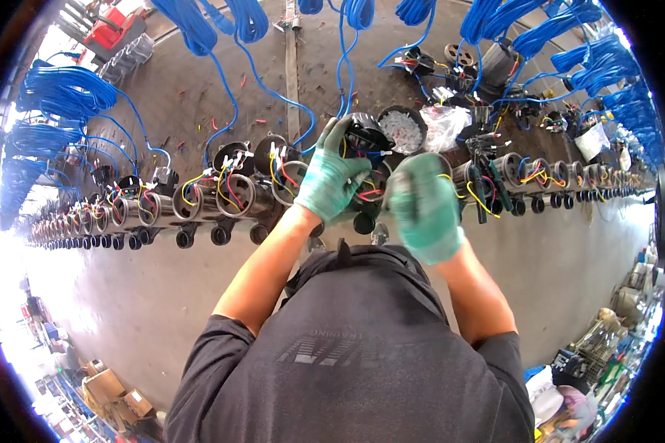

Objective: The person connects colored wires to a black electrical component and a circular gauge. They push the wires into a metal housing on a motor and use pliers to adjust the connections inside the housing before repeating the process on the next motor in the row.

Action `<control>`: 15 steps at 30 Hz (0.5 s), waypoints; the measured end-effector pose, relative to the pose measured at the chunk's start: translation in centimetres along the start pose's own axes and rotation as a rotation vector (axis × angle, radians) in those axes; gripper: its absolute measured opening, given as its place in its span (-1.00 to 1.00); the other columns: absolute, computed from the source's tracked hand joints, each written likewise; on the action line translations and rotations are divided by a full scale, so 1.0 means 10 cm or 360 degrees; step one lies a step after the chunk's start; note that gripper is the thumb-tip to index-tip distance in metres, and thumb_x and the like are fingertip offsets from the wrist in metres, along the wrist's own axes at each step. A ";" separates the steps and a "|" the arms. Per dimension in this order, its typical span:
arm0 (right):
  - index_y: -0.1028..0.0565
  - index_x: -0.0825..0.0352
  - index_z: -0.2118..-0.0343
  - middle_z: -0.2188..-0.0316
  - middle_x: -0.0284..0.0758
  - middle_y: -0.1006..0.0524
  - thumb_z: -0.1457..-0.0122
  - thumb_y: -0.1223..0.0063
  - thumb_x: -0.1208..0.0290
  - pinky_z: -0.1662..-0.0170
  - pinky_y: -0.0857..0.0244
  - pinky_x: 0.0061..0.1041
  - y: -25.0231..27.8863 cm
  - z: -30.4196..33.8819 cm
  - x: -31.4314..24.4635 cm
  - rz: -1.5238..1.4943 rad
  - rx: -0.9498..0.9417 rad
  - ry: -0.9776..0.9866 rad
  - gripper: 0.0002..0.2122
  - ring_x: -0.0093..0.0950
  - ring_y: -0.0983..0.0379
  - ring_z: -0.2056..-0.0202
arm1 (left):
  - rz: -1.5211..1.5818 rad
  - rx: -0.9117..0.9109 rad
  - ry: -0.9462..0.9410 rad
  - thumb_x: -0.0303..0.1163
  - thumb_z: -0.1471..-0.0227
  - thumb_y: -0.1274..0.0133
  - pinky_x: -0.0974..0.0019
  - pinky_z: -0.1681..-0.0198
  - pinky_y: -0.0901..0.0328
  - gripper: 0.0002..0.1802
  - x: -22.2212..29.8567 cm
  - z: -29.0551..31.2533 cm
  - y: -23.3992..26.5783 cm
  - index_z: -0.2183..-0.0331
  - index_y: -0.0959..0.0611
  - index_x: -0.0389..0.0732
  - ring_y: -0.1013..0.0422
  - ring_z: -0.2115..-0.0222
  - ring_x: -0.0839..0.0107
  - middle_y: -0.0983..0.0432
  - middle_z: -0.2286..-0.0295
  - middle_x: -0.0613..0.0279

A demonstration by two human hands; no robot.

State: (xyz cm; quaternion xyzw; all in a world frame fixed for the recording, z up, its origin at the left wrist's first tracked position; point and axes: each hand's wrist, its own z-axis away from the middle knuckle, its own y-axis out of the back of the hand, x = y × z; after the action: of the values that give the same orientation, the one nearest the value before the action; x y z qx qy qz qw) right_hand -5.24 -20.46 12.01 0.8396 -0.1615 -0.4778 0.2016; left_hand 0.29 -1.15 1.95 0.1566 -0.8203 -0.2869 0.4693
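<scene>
My left hand, in a green and white glove, is closed on a round black cap above the row of housings. Beneath it is an open dark cylindrical housing with red and yellow wires at its mouth. To the right, my right hand wears a similar glove and is blurred by motion. Its fingers look curled in, and whatever they hold is hidden. Just beyond the hands stands a round tub of small white pieces, beside a clear plastic bag.
Housings with loose coloured wires line the table edge on both sides, including one at left. Coiled blue cables surround the brown tabletop. Pliers-like black tools lie at right. Cardboard boxes sit on the floor behind.
</scene>
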 end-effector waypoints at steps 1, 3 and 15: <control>-0.39 0.34 0.22 0.63 -0.18 -0.47 -0.41 0.01 0.42 0.50 -0.36 -0.24 0.12 -0.09 -0.13 -0.0306 0.0049 -0.0008 -0.89 -0.10 -0.47 0.61 | -0.0028 0.0021 -0.0089 -0.57 0.06 -0.32 0.02 -0.43 -0.01 -0.71 -0.03 0.00 0.01 0.21 -0.81 -0.17 -0.01 -0.39 -0.24 -0.02 -0.36 -0.21; -0.43 0.37 0.29 0.63 -0.21 -0.47 -0.40 -0.02 0.42 0.52 -0.33 -0.35 0.44 -0.28 -0.32 -0.0422 -0.0081 -0.0015 -0.86 -0.21 -0.47 0.62 | 0.0047 0.0046 -0.0153 -0.55 0.04 -0.32 0.03 -0.44 -0.01 -0.74 -0.11 -0.01 -0.01 0.22 -0.81 -0.17 -0.03 -0.38 -0.23 0.01 -0.38 -0.22; -0.53 0.29 0.14 0.27 -0.15 -0.61 -0.28 -0.19 0.25 0.24 -0.46 -0.11 -0.24 0.13 0.22 0.0503 -0.0682 -0.0079 -0.77 -0.06 -0.60 0.32 | 0.0151 0.0066 -0.0091 -0.56 0.07 -0.35 0.02 -0.42 -0.06 -0.70 -0.14 -0.01 -0.03 0.21 -0.80 -0.11 -0.05 -0.37 -0.20 0.01 -0.37 -0.19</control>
State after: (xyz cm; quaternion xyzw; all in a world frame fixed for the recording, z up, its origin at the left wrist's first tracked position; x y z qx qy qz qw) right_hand -5.09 -19.64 8.63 0.7302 -0.1906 -0.4842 0.4429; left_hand 1.08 -0.66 0.80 0.1190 -0.8457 -0.2518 0.4552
